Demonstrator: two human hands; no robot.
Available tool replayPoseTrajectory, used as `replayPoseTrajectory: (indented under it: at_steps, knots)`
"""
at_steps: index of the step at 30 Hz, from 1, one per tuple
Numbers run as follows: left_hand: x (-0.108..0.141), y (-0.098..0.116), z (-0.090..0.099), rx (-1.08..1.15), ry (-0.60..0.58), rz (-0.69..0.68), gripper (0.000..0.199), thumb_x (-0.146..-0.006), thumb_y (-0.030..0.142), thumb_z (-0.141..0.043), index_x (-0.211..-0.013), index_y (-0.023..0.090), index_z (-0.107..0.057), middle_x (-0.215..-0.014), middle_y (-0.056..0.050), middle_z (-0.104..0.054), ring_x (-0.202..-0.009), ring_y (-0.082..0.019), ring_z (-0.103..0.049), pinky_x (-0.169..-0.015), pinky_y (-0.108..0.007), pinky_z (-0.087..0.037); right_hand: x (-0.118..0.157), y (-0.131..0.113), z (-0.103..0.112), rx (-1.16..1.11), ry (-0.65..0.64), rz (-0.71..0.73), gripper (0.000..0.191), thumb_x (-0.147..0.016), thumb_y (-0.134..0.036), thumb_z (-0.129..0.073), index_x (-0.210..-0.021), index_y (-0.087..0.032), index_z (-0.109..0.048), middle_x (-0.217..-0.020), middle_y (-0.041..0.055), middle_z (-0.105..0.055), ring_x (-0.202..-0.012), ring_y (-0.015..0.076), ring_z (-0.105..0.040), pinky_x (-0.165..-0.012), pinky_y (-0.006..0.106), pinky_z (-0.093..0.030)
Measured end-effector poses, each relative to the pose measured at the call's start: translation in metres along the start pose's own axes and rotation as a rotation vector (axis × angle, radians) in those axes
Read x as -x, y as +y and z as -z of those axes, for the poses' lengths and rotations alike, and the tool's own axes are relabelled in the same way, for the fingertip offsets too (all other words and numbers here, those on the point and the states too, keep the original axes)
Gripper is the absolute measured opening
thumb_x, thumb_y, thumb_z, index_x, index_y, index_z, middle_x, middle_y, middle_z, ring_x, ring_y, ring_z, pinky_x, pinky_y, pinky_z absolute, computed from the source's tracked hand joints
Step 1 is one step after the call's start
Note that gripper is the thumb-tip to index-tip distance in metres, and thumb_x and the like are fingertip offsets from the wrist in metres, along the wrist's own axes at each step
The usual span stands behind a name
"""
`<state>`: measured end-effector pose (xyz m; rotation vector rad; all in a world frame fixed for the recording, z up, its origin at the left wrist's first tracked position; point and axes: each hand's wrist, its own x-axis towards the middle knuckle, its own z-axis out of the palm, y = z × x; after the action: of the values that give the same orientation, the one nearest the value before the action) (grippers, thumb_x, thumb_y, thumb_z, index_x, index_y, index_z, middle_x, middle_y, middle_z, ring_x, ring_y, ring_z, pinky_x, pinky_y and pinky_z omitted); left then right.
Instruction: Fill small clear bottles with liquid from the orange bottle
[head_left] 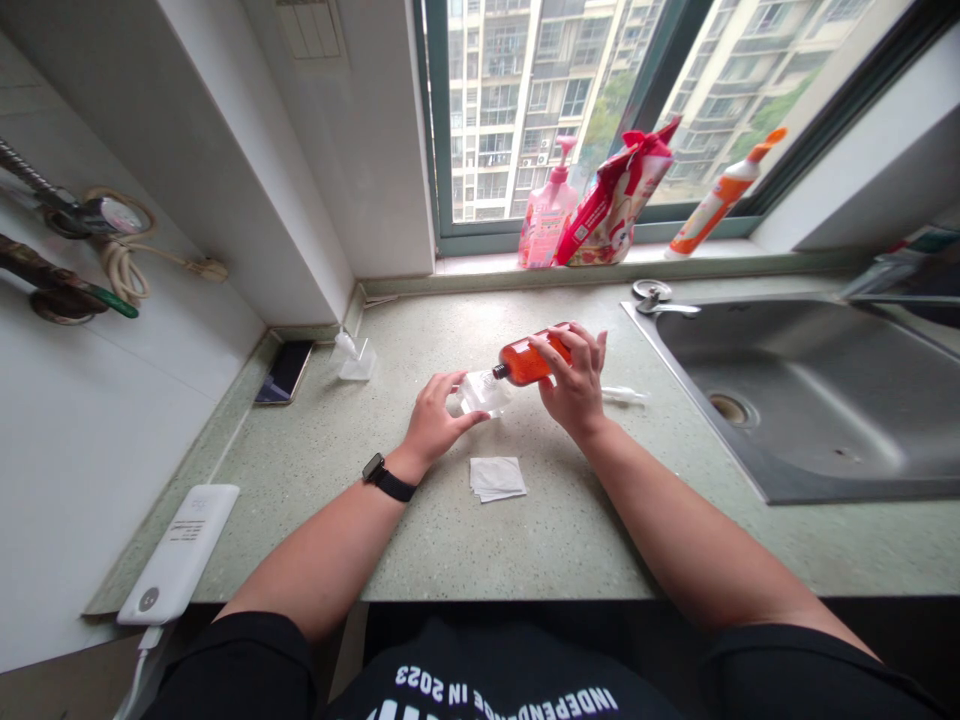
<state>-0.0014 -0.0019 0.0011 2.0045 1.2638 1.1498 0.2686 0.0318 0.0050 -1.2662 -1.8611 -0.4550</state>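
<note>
My right hand (574,375) is wrapped round an amber bottle (525,361), which is tilted nearly flat with its uncapped dark neck pointing left. Just below that neck, my left hand (439,415) grips a clear square container (484,393) between thumb and fingers. Whether liquid is flowing between the two is too small to tell. A small stack of white folded tissues (498,478) lies on the counter in front of my hands. Behind my right hand rests a thin, clear-and-white plastic piece (625,396), perhaps a pump top; its kind is unclear.
A clear pump-like piece (354,357) and a phone (285,372) sit at the back left. A white power bank (180,553) with a cable lies near the left edge. To the right is a steel sink (750,480). A pink pump bottle (549,222) stands on the windowsill.
</note>
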Motion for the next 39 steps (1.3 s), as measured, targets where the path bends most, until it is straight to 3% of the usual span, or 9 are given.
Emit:
replayPoseTrajectory:
  at_steps: [5,13,27,39]
  knots:
    - [-0.0001,-0.0008,-0.0002,0.004,-0.003,0.002,0.078,-0.082,0.065,-0.087,-0.143,0.023,-0.063,-0.133,-0.013,-0.067,-0.115,-0.031,-0.074,-0.101,-0.051,-0.062,-0.0001,0.0001,-0.0003,-0.034,0.034,0.022,0.09,-0.084,0.001,-0.059,-0.158,-0.049,-0.047,-0.145,0.0054,-0.055,-0.151,0.0379,-0.047,-0.13,0.08,-0.021]
    - [0.0001,0.0004,0.0006,-0.006,-0.011,0.014,0.079,-0.083,0.066,-0.087,-0.144,0.023,-0.062,-0.134,-0.014,-0.067,-0.115,-0.032,-0.074,-0.099,-0.051,-0.062,-0.0011,-0.0009,0.001,0.006,0.025,0.023,0.094,-0.085,0.001,-0.06,-0.16,-0.053,-0.04,-0.143,0.0056,-0.055,-0.15,0.0389,-0.049,-0.129,0.081,-0.024]
    - [-0.0001,0.0027,0.0006,-0.028,0.003,0.018,0.076,-0.081,0.057,-0.092,-0.142,0.023,-0.063,-0.135,-0.013,-0.072,-0.113,-0.031,-0.075,-0.102,-0.052,-0.062,-0.0008,0.0,-0.0001,-0.023,0.026,0.026,0.093,-0.085,0.001,-0.06,-0.16,-0.051,-0.042,-0.144,0.0055,-0.056,-0.15,0.0377,-0.048,-0.13,0.08,-0.022]
    - [0.0019,0.0044,0.001,-0.026,0.037,0.034,0.075,-0.079,0.059,-0.093,-0.139,0.025,-0.063,-0.132,-0.011,-0.074,-0.108,-0.03,-0.078,-0.093,-0.048,-0.067,0.0003,-0.0033,0.0001,-0.015,-0.026,0.009,0.091,-0.084,-0.001,-0.061,-0.16,-0.048,-0.042,-0.144,0.0062,-0.057,-0.149,0.0376,-0.049,-0.13,0.079,-0.023]
